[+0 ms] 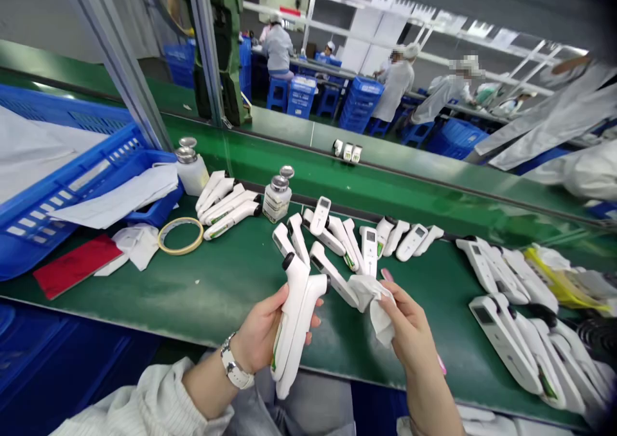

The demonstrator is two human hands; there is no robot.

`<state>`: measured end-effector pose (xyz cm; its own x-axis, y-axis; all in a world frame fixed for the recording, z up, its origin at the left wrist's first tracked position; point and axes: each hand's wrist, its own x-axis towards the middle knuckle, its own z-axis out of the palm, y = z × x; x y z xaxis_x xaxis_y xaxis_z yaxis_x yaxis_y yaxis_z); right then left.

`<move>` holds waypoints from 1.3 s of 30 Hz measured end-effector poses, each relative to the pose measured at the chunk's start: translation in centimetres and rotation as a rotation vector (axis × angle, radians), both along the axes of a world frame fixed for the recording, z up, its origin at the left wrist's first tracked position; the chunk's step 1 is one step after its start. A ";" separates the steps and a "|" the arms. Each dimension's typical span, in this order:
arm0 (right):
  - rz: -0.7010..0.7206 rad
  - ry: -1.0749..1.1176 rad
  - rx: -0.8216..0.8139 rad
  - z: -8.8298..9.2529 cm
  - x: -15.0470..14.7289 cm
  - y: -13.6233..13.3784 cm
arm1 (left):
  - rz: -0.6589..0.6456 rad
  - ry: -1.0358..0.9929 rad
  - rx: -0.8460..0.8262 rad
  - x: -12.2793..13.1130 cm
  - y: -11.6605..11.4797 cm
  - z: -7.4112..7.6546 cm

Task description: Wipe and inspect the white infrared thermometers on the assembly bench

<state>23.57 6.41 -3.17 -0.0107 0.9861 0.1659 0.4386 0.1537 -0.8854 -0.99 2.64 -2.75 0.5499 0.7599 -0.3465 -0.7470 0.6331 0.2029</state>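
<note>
Two white infrared thermometers (299, 320) lie side by side in my left hand (263, 333), its fingers wrapped round them from behind. Their dark sensor ends point up and away from me. My right hand (407, 317) pinches a crumpled white cloth (373, 301) between thumb and fingers, just above the bench. The cloth hangs beside a thermometer lying on the green mat (231, 294). Beyond both hands, several more white thermometers (369, 249) lie in a loose row, some with screens facing up. A pink object (387, 274) shows partly behind the cloth.
Stacked thermometers (506, 339) crowd the right side near a yellow bag (563, 278). Two pump bottles (277, 198) stand along the back edge. At left are a tape roll (180, 235), a red booklet (77, 265) and a blue basket (43, 224). Co-workers sit and stand beyond.
</note>
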 end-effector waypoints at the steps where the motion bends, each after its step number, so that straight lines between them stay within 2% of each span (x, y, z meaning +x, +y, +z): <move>1: 0.023 0.032 0.029 1.0 -0.8 0.9 | 0.014 0.010 -0.003 -0.1 0.3 -0.1; 5: 0.126 0.047 0.160 4.8 -5.7 5.8 | 0.047 0.056 -0.046 -0.5 1.1 -0.6; 9: 0.230 -0.127 0.306 7.6 -12.3 12.0 | 0.047 0.079 -0.106 -0.6 1.3 -1.1; 12: 0.284 -0.295 0.358 8.3 -16.7 15.7 | 0.032 0.085 -0.123 -0.6 1.3 -1.2; 15: 0.350 -0.441 0.344 8.2 -19.2 17.6 | 0.024 0.072 -0.119 -0.8 1.4 -1.3; 24: 0.322 -0.688 0.249 8.5 -19.7 19.0 | 0.057 -0.044 -0.050 -1.7 2.1 -0.8; 28: 0.347 -0.752 0.290 8.8 -20.1 19.1 | 0.045 -0.093 -0.032 -2.0 1.7 -0.6; 34: 0.360 -0.753 0.355 8.7 -20.4 19.0 | 0.037 -0.164 0.034 -2.3 1.5 -1.4; 39: 0.332 -0.689 0.386 8.6 -20.4 19.3 | 0.043 -0.166 0.018 -2.4 1.4 -1.1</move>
